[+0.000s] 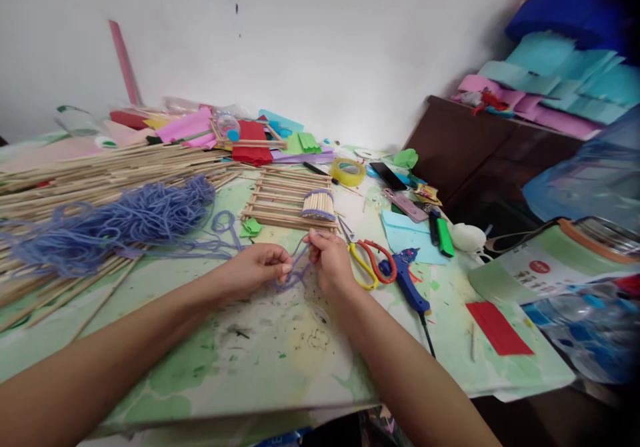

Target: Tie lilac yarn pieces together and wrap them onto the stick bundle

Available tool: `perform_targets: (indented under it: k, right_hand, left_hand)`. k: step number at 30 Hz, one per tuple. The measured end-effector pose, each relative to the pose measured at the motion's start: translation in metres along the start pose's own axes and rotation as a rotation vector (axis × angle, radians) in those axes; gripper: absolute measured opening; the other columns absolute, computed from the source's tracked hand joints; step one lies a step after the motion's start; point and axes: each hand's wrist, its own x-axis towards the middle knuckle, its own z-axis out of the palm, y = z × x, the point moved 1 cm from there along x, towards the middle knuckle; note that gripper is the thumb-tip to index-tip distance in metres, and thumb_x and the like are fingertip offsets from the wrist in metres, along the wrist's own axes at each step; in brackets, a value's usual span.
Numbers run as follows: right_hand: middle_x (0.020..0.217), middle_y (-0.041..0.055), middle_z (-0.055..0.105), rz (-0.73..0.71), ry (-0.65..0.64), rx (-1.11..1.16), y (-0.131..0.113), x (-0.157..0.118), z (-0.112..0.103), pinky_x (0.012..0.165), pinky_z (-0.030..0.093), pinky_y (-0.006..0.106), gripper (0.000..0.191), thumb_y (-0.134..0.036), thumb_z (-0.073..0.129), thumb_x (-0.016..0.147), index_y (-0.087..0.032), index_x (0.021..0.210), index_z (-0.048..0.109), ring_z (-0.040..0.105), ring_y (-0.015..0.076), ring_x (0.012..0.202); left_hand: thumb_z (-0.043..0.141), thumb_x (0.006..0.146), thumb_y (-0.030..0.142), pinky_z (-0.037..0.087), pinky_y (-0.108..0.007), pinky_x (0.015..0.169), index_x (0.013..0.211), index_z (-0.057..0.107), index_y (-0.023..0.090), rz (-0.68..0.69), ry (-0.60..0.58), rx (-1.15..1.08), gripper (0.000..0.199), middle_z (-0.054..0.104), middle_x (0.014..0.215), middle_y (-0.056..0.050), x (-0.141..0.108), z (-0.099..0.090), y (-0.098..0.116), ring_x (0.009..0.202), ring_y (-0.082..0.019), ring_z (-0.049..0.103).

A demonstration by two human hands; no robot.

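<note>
Yarn strand (296,277) pinched between two closed hands

The left hand (273,263) and right hand (326,252) nearly meet above the tabletop (240,380), each with fingertips closed on the purple-blue yarn, which loops in the small gap between them. The stick frame (280,200) lies just beyond the right hand, bearing a small bound stick bundle (319,202). Scissors (370,267) lie just right of that hand, the glue gun (410,280) past them.

Curled fingers hide exactly where each hand grips the strand. The yarn heap (165,213) is blurred toward its left end, and the long sticks (100,167) run off the left edge.

At right, a pale-green canister (520,267) with an orange rim leans, its contents unseen. Clear bottles (575,327) below it fade into shadow. A clear round tub (229,125) shows blue, inside or in front, I cannot tell.
</note>
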Motion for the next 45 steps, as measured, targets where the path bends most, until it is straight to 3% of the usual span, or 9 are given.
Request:
perform_targets:
  k: [6,14,18,26,29,32,36,41,45]
  right_hand:
    - [0.047,-0.0047,0.042,-0.025,0.021,0.018,-0.008,0.011,-0.009,0.045,0.02,0.023,0.019,-0.031,0.066,0.06,-0.015,0.055,0.058,0.031,0.006,0.044]
    - [0.047,-0.0058,0.038,-0.093,0.04,-0.088,-0.012,0.007,-0.009,0.042,0.018,0.023,0.023,-0.037,0.064,0.065,-0.015,0.058,0.059,0.028,0.0055,0.042]
    - [0.055,-0.0026,0.048,-0.129,0.008,-0.238,-0.009,0.01,-0.01,0.043,0.024,0.021,0.026,-0.04,0.059,0.07,-0.015,0.069,0.063,0.033,0.007,0.045]
    - [0.08,0.0042,0.061,-0.408,-0.105,-0.678,-0.003,0.0,0.0,0.075,0.039,0.029,0.022,-0.03,0.048,0.081,-0.016,0.071,0.062,0.053,0.0173,0.08]
    - [0.095,0.0076,0.061,-0.412,-0.152,-0.748,-0.006,-0.008,0.005,0.086,0.037,0.031,0.027,-0.028,0.049,0.081,-0.017,0.062,0.064,0.053,0.0201,0.1]
    - [0.094,0.0092,0.06,-0.422,-0.123,-0.794,-0.008,-0.011,0.007,0.086,0.037,0.032,0.03,-0.026,0.05,0.079,-0.016,0.052,0.06,0.054,0.0207,0.098]
    - [0.086,0.0068,0.06,-0.449,0.02,-0.649,-0.01,-0.005,0.002,0.082,0.039,0.031,0.024,-0.027,0.052,0.076,-0.017,0.055,0.059,0.054,0.0188,0.088]
    - [0.075,0.0012,0.058,-0.192,0.207,-0.068,-0.011,0.002,-0.007,0.061,0.042,0.025,0.026,-0.031,0.058,0.07,-0.019,0.092,0.058,0.051,0.0121,0.063]
    - [0.075,0.0035,0.06,-0.075,-0.015,-0.059,-0.002,-0.005,0.002,0.058,0.042,0.024,0.022,-0.039,0.059,0.07,-0.017,0.074,0.059,0.052,0.0115,0.062]
  left_hand:
    - [0.056,0.074,0.038,0.024,-0.02,0.043,0.074,0.053,0.017,-0.094,-0.077,-0.017,0.021,0.057,0.06,0.003,-0.003,0.011,-0.002,0.042,-0.006,0.036]
    - [0.059,0.074,0.042,0.02,-0.019,0.039,0.078,0.056,0.016,-0.075,0.029,-0.055,0.026,0.058,0.065,0.001,-0.002,-0.002,-0.004,0.04,-0.004,0.03]
    - [0.062,0.072,0.039,0.017,-0.019,0.037,0.075,0.056,0.016,-0.082,0.106,-0.211,0.024,0.056,0.063,0.002,-0.001,-0.002,-0.003,0.039,-0.003,0.028]
    - [0.07,0.066,0.034,0.011,-0.017,0.038,0.07,0.053,0.013,-0.089,0.205,-0.485,0.027,0.052,0.063,0.003,0.0,-0.008,0.001,0.04,-0.001,0.023]
    - [0.07,0.069,0.034,0.007,-0.018,0.038,0.069,0.053,0.012,-0.088,0.198,-0.536,0.027,0.05,0.062,0.004,0.0,-0.009,0.0,0.039,0.0,0.02]
    - [0.069,0.07,0.033,0.006,-0.018,0.037,0.07,0.054,0.012,-0.088,0.186,-0.588,0.026,0.05,0.063,0.003,0.002,-0.009,-0.003,0.038,0.001,0.02]
    - [0.069,0.07,0.031,0.007,-0.017,0.037,0.07,0.053,0.012,-0.09,0.174,-0.624,0.025,0.05,0.063,0.003,0.004,-0.01,-0.006,0.039,0.001,0.021]
    - [0.068,0.071,0.03,0.006,-0.017,0.037,0.069,0.052,0.012,-0.09,0.176,-0.604,0.024,0.05,0.063,0.003,0.003,-0.009,-0.003,0.039,0.001,0.019]
    - [0.069,0.069,0.031,0.008,-0.018,0.037,0.067,0.052,0.012,-0.1,0.198,-0.572,0.025,0.05,0.062,0.003,0.001,-0.008,-0.001,0.039,0.0,0.02]
